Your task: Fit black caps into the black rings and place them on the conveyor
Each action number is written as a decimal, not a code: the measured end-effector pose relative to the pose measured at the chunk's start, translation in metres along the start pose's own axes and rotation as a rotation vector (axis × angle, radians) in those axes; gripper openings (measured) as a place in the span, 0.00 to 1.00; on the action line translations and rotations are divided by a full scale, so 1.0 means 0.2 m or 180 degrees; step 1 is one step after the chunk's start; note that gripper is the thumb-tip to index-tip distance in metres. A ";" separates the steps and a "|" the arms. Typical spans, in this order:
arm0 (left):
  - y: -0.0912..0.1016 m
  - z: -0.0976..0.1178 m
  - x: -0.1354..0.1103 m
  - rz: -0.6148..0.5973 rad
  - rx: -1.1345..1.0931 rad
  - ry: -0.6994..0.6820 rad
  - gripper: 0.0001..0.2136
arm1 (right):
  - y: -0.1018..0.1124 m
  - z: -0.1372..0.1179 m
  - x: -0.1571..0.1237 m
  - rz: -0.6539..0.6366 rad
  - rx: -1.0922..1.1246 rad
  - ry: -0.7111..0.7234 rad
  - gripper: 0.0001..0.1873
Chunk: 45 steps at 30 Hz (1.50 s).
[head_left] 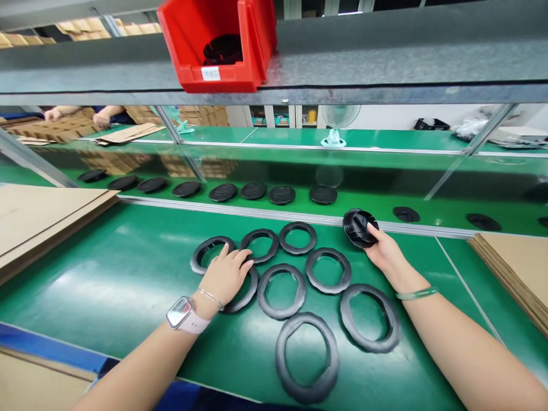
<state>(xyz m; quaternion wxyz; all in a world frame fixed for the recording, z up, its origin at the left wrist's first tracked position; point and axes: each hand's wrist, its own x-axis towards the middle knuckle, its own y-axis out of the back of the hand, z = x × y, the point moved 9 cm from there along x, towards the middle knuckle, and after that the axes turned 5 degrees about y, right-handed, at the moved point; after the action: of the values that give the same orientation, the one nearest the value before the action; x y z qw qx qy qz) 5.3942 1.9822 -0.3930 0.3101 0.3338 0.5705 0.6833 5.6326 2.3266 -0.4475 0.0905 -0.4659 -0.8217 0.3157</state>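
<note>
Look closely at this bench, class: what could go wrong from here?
1. The right grip holds the black disc by one side, so the disc might slip and drop.
2. The left grip is over closely set black rings; a careless move could knock them out of place.
3. The nearest ring lies close to the table's near edge and might be pushed off.
</note>
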 end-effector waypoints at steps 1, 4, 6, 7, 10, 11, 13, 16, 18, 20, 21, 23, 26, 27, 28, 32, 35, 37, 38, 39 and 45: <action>0.00 0.04 -0.01 -0.0053 0.0038 0.0011 0.20 | 0.00 0.00 0.00 -0.0022 0.0004 -0.0015 0.12; 0.01 0.15 -0.02 -0.0305 0.0158 0.0012 0.21 | -0.01 0.01 0.01 -0.0104 0.0018 -0.0031 0.11; 0.03 0.22 -0.03 -0.0466 0.0253 -0.0014 0.22 | -0.02 0.01 0.02 -0.0133 0.0030 -0.0059 0.11; 0.04 0.24 -0.03 -0.0543 0.0317 -0.0020 0.22 | -0.02 0.02 0.02 -0.0133 0.0040 -0.0072 0.11; 0.08 0.30 -0.01 -0.0662 0.0547 -0.0022 0.20 | -0.02 0.02 0.01 -0.0187 0.0018 -0.0073 0.10; 0.10 0.32 0.00 -0.0663 0.0597 -0.0026 0.18 | -0.02 0.02 0.01 -0.0217 -0.0025 -0.0068 0.10; 0.13 0.34 0.02 -0.0654 0.0602 -0.0039 0.17 | -0.03 0.03 0.01 -0.0288 -0.0173 -0.0063 0.10; 0.13 0.34 0.06 -0.0684 0.0457 -0.0036 0.18 | -0.03 0.01 0.06 -0.0329 -0.0463 -0.0016 0.09; 0.12 0.33 0.08 -0.0646 0.0322 -0.0054 0.19 | -0.04 -0.04 0.14 -0.0299 -0.0715 0.0123 0.08; 0.11 0.30 0.10 -0.0502 0.0100 -0.0085 0.19 | -0.05 -0.13 0.23 -0.0215 -0.1025 0.0407 0.09; 0.11 0.28 0.11 -0.0387 -0.0035 -0.0091 0.19 | -0.06 -0.18 0.28 -0.0162 -0.1204 0.0605 0.11; 0.13 0.20 0.13 -0.0113 -0.0256 -0.0041 0.20 | -0.08 -0.26 0.35 -0.0082 -0.1604 0.1015 0.16; 0.15 0.01 0.17 0.0135 -0.0323 0.0306 0.20 | -0.10 -0.31 0.42 -0.0091 -0.2371 0.1430 0.20; 0.14 -0.07 0.17 0.0105 -0.0316 0.0492 0.20 | -0.09 -0.31 0.43 -0.0111 -0.2606 0.1491 0.19; 0.13 -0.14 0.17 0.0018 -0.0324 0.0687 0.20 | -0.07 -0.31 0.44 -0.0121 -0.2856 0.1562 0.18; 0.07 -0.30 0.14 -0.0458 -0.0557 0.1214 0.17 | 0.14 -0.43 0.47 0.0315 -0.4426 0.2034 0.25; 0.07 -0.29 0.13 -0.0547 -0.0652 0.1230 0.16 | 0.41 -0.57 0.52 0.1018 -0.4924 0.1794 0.25; 0.07 -0.24 0.12 -0.0555 -0.0662 0.1174 0.17 | 0.54 -0.64 0.54 0.1215 -0.4967 0.1511 0.20; 0.06 -0.22 0.12 -0.0556 -0.0670 0.1144 0.17 | 0.58 -0.67 0.55 0.1271 -0.4990 0.1411 0.18; 0.06 -0.19 0.12 -0.0547 -0.0682 0.1112 0.17 | 0.60 -0.69 0.56 0.1311 -0.5024 0.1346 0.15; 0.02 -0.16 0.17 -0.0299 -0.0773 0.1110 0.20 | 0.55 -0.72 0.62 0.0998 -0.5435 0.1406 0.06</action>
<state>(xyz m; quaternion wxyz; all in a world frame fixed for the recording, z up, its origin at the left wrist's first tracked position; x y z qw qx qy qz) 5.3486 1.9906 -0.3886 0.2762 0.1438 0.5439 0.7792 5.7070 2.5319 -0.4193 -0.1750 -0.5315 -0.6674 -0.4914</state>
